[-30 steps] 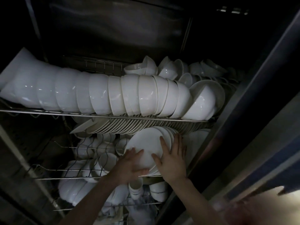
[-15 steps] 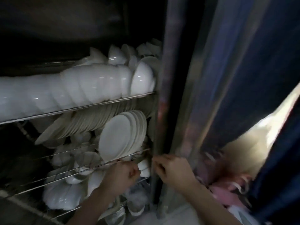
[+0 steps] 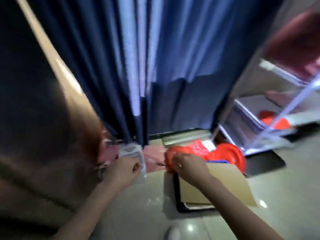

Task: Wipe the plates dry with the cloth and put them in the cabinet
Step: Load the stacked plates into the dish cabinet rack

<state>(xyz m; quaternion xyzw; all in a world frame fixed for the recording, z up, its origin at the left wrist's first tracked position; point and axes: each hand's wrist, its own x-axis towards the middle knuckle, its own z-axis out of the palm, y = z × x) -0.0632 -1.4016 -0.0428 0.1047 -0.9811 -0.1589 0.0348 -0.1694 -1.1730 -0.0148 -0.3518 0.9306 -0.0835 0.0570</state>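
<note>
A: Grips?
B: 2 in view, low centre. Left grip (image 3: 124,168): fingers curled in, nothing in them, just beside a clear packet (image 3: 131,153). Right grip (image 3: 188,168): curled against the red bag (image 3: 225,153). Heavy blur, so cannot tell if it holds the bag.
A: Task item?
B: Dark panel far left, probably the cabinet (image 3: 34,101). Blue curtain (image 3: 164,58) behind, cardboard (image 3: 232,174) on the floor (image 3: 285,196).

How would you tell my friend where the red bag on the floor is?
Find the big blue curtain hanging in the middle. Follow it down to the floor, left of the metal rack. The red bag lies there, behind the brown cardboard; it is the only shiny, crinkly red heap on the floor, brighter than the pale pink things to its left.
</note>
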